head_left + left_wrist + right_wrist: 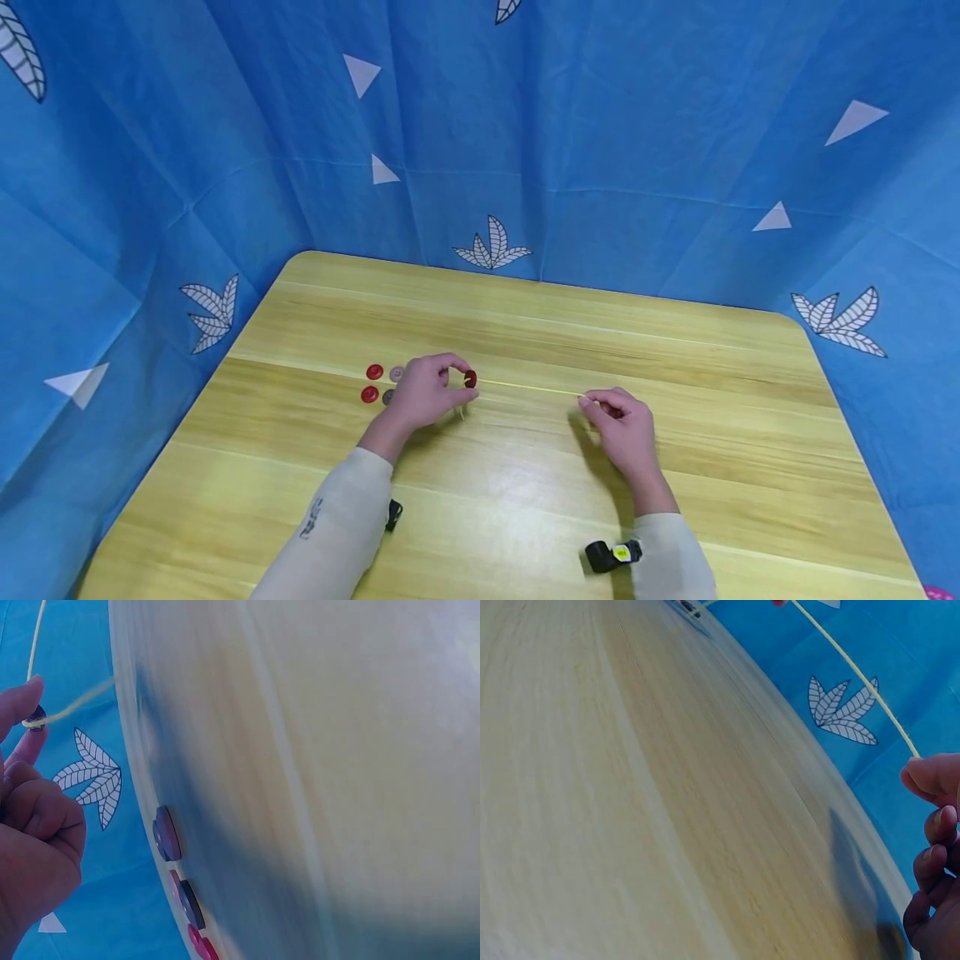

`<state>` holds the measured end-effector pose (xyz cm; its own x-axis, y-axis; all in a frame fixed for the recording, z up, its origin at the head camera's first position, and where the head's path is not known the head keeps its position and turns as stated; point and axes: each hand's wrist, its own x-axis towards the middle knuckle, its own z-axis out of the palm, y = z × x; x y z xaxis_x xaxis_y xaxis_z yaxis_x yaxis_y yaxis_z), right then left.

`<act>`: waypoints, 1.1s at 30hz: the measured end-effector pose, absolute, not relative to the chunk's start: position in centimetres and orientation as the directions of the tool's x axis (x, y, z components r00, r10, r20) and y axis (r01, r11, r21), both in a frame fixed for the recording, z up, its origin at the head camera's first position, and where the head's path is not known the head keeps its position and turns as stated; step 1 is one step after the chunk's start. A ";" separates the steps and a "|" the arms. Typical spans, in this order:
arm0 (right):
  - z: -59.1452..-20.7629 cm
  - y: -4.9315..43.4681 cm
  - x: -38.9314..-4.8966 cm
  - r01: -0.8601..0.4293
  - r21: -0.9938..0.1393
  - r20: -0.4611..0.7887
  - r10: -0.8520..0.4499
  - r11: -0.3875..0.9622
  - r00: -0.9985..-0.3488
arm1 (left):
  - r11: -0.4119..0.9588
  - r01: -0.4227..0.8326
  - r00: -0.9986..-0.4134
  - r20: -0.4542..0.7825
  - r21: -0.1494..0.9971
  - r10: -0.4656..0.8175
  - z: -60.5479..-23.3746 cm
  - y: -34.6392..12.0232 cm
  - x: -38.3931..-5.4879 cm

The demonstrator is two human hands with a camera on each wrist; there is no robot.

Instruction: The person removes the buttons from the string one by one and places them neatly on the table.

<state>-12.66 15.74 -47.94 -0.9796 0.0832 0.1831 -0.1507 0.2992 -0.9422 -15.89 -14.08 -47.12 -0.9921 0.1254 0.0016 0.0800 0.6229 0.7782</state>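
Observation:
My left hand (429, 390) pinches a dark red button (470, 379) by its edges between thumb and forefinger, above the table. A pale yellow string (528, 387) passes through the button; a short tail hangs below it. In the left wrist view the string (79, 701) lies across the dark button (35, 717). To the right, my right hand (621, 423) pinches the string's other end between thumb and forefinger, and the string runs nearly straight between both hands. The right wrist view shows the string (855, 667) leading up from the right fingertips (922, 771).
Left of the left hand, red buttons (370, 394), a pale purple button (397, 373) and a dark button (387, 397) lie on the wooden table (720, 467). A blue patterned curtain (637, 125) hangs around the table's back and sides.

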 end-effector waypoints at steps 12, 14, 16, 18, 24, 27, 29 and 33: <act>-47.7 15.9 -12.5 -0.105 -0.941 0.155 0.133 0.323 -0.979 | 0.659 0.060 -0.995 -0.010 0.749 0.102 -47.6 -14.8 -15.8; -47.7 15.9 -12.5 -0.098 -0.939 0.152 0.141 0.329 -0.978 | 0.654 0.047 -0.995 -0.019 0.755 0.094 -47.6 -14.9 -15.8; -47.7 15.9 -12.5 -0.091 -0.939 0.147 0.149 0.332 -0.978 | 0.644 0.041 -0.996 -0.022 0.764 0.090 -47.6 -15.0 -15.7; -47.7 16.0 -12.5 -0.081 -0.940 0.141 0.162 0.332 -0.977 | 0.631 0.037 -0.996 -0.026 0.775 0.090 -47.6 -15.1 -15.7; -47.6 16.0 -12.5 -0.067 -0.937 0.142 0.197 0.344 -0.970 | 0.593 0.033 -0.995 -0.031 0.805 0.098 -47.6 -15.5 -15.6; -48.3 16.4 -12.9 -0.071 -0.933 0.152 0.207 0.354 -0.966 | 0.588 0.030 -0.995 -0.034 0.808 0.098 -47.6 -15.7 -15.6; -49.5 16.9 -13.3 -0.065 -0.930 0.154 0.221 0.361 -0.963 | 0.589 0.027 -0.995 -0.036 0.807 0.095 -47.6 -15.8 -15.7; -51.6 18.0 -14.2 -0.030 -0.928 0.139 0.270 0.371 -0.953 | 0.587 0.024 -0.996 -0.029 0.810 0.081 -47.5 -16.0 -15.6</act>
<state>-14.22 18.03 -51.61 -0.9528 0.2702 0.1386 -0.0298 0.3713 -0.9281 -15.59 -16.02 -47.52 -0.9963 0.0811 -0.0295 0.0238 0.5866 0.8096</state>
